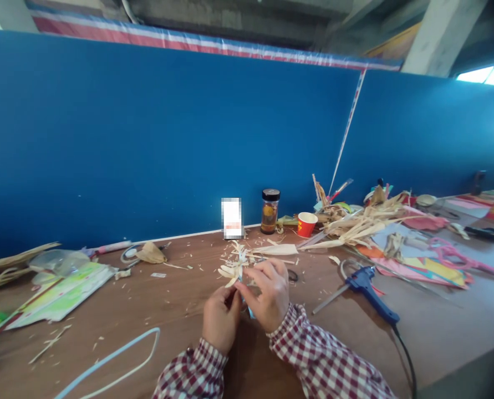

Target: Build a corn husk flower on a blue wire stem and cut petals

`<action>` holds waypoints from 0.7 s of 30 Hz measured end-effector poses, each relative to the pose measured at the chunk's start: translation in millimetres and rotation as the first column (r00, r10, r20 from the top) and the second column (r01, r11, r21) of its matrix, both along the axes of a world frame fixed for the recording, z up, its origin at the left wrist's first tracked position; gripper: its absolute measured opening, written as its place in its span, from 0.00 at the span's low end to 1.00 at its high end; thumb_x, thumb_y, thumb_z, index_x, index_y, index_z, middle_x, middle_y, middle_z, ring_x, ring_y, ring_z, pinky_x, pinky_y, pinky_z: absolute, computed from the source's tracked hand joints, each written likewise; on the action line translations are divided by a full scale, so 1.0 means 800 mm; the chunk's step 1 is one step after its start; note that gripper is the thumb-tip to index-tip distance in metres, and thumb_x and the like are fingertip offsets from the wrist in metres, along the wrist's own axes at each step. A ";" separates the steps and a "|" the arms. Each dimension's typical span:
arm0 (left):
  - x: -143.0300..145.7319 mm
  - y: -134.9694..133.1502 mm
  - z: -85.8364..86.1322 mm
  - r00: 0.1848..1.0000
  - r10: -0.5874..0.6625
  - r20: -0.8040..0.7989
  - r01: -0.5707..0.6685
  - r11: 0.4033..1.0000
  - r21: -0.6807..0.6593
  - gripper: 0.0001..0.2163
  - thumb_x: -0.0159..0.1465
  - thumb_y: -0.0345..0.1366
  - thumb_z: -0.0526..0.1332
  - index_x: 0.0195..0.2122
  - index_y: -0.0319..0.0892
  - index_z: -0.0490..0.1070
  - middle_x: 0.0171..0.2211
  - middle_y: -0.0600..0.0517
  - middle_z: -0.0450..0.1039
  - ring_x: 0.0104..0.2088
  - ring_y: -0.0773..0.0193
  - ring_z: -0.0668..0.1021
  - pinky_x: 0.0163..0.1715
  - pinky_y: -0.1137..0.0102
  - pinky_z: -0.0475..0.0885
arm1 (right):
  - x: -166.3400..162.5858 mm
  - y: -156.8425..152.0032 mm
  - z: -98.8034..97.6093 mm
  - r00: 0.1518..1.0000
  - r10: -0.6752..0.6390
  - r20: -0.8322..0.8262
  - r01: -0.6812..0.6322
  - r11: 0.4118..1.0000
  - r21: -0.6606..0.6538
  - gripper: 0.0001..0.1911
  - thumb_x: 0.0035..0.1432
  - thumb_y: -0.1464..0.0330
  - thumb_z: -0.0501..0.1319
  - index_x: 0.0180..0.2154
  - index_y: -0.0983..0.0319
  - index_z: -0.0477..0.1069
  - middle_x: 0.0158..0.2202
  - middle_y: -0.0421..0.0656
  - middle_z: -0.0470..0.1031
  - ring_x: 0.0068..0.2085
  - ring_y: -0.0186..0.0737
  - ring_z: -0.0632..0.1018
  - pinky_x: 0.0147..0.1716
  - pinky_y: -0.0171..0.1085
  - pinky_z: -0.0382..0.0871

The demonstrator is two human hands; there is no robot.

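Observation:
My left hand [222,315] is closed, thumb and fingers pinched together at the lower end of a pale husk flower [230,270]. Thin cream strips spread from the flower's top, away from me. From the right side, my right hand [268,291] pinches the same piece just under its strips, thumb and forefinger close to the left fingertips. The stem between the fingers is mostly hidden. A bit of light blue shows below the right hand, too small to name. Cut husk scraps [278,249] lie on the table just beyond the hands.
On the brown table [180,305], a blue glue gun [369,291] lies right, its cord running toward me. Behind stand a dark-lidded jar [269,213] and a red paper cup [307,225]. Dried husks [363,224] and pink scissors [458,257] lie right. A blue partition [167,133] stands behind.

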State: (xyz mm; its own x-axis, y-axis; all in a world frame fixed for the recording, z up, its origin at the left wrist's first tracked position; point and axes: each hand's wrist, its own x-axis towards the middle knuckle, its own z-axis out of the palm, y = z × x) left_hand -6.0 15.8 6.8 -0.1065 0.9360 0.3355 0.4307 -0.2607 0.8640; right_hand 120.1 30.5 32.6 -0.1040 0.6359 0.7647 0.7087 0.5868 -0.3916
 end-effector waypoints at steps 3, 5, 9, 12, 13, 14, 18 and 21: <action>0.004 -0.003 0.001 0.998 -0.027 -0.051 0.028 0.999 0.023 0.12 0.58 0.38 0.54 0.27 0.38 0.75 0.24 0.48 0.73 0.26 0.61 0.73 0.32 0.68 0.69 | -0.001 0.001 0.002 1.000 -0.020 0.017 0.020 1.000 -0.022 0.05 0.51 0.64 0.63 0.29 0.59 0.73 0.31 0.42 0.70 0.41 0.45 0.66 0.45 0.46 0.59; 0.005 -0.004 0.002 0.997 -0.066 -0.039 0.067 0.998 0.022 0.12 0.58 0.37 0.54 0.29 0.38 0.76 0.25 0.48 0.74 0.27 0.61 0.73 0.32 0.69 0.68 | -0.001 0.000 0.002 1.000 -0.016 0.024 0.017 0.999 -0.038 0.04 0.51 0.66 0.62 0.27 0.59 0.72 0.31 0.42 0.70 0.41 0.45 0.66 0.44 0.45 0.58; 0.001 0.000 0.001 0.996 -0.078 0.050 0.081 0.996 -0.048 0.11 0.56 0.36 0.57 0.29 0.38 0.77 0.23 0.50 0.73 0.25 0.61 0.72 0.28 0.71 0.67 | 0.000 0.000 0.001 0.997 0.053 0.053 -0.050 0.998 -0.045 0.04 0.54 0.69 0.60 0.29 0.57 0.72 0.31 0.41 0.72 0.43 0.44 0.66 0.46 0.45 0.57; -0.004 0.006 -0.005 0.983 -0.106 0.149 0.122 0.987 -0.103 0.09 0.55 0.36 0.59 0.27 0.37 0.77 0.20 0.51 0.72 0.25 0.61 0.71 0.25 0.73 0.65 | 0.002 0.003 -0.002 0.989 0.128 0.077 -0.128 0.992 -0.006 0.07 0.55 0.70 0.59 0.34 0.54 0.74 0.31 0.40 0.73 0.42 0.43 0.66 0.47 0.45 0.57; -0.006 0.008 -0.008 0.973 -0.129 0.193 0.151 0.983 -0.105 0.09 0.55 0.36 0.59 0.28 0.37 0.77 0.21 0.51 0.72 0.26 0.62 0.71 0.26 0.73 0.65 | 0.002 0.004 -0.003 0.987 0.144 0.077 -0.145 0.989 0.011 0.08 0.56 0.70 0.59 0.35 0.52 0.74 0.32 0.40 0.73 0.42 0.43 0.66 0.47 0.45 0.57; -0.007 0.010 -0.010 0.959 -0.150 0.242 0.179 0.979 -0.101 0.09 0.55 0.36 0.59 0.29 0.36 0.77 0.22 0.52 0.72 0.26 0.62 0.71 0.27 0.73 0.66 | 0.003 0.005 -0.004 0.985 0.154 0.073 -0.156 0.987 0.026 0.09 0.56 0.70 0.59 0.36 0.51 0.75 0.32 0.40 0.73 0.42 0.42 0.66 0.47 0.45 0.57; -0.006 0.012 -0.016 0.887 -0.145 0.438 0.231 0.962 -0.149 0.09 0.51 0.37 0.64 0.28 0.36 0.76 0.21 0.53 0.71 0.25 0.65 0.70 0.25 0.74 0.65 | 0.006 0.010 -0.004 0.986 0.160 0.039 -0.162 0.986 0.052 0.09 0.55 0.70 0.59 0.35 0.50 0.76 0.35 0.41 0.72 0.45 0.43 0.66 0.48 0.46 0.58; -0.002 0.012 -0.014 0.820 -0.130 0.557 0.296 0.929 -0.220 0.12 0.50 0.40 0.65 0.31 0.37 0.76 0.24 0.52 0.72 0.25 0.65 0.70 0.25 0.73 0.66 | 0.009 0.014 -0.005 0.984 0.176 0.013 -0.176 0.984 0.034 0.09 0.55 0.70 0.59 0.34 0.51 0.76 0.38 0.41 0.70 0.47 0.44 0.66 0.49 0.46 0.58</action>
